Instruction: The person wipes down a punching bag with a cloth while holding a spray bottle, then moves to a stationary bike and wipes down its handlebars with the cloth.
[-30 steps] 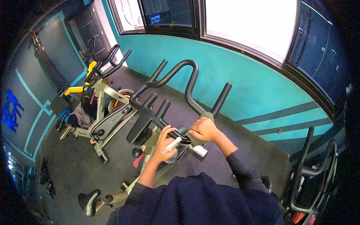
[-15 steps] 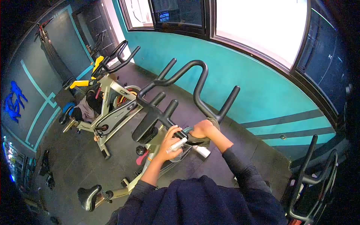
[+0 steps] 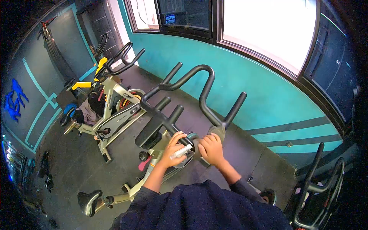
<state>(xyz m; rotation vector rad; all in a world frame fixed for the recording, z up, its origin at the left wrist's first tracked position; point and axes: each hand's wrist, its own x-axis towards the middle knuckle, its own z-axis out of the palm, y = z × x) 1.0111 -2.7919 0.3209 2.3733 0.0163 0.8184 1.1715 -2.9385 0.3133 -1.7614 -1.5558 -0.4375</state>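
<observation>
My left hand (image 3: 173, 152) is closed around what looks like a spray bottle (image 3: 181, 151), its white head showing between thumb and fingers. The fingertips of that hand rest against the black handlebar (image 3: 207, 90) of a stationary bike. An olive-grey cloth (image 3: 218, 132) is wrapped over the near right part of this bar, and my right hand (image 3: 212, 149) grips it, fingers bent over the fabric. Beside my left hand are the bike's dark padded rest (image 3: 148, 132) and a red lever (image 3: 144, 164). The lower part of the bottle is mostly hidden by my hand.
The bike's saddle (image 3: 89, 202) is at lower left. A second bike (image 3: 117, 105) with yellow parts stands further left, a grey garment (image 3: 89, 113) by it. Another black handlebar (image 3: 312, 188) juts in at lower right. A teal wall (image 3: 264, 88) with windows runs behind.
My right hand has turned and shifted slightly down, its back and fingers now showing over the cloth. More cloth shows on the bar above it. My left hand has stayed nearly in place.
</observation>
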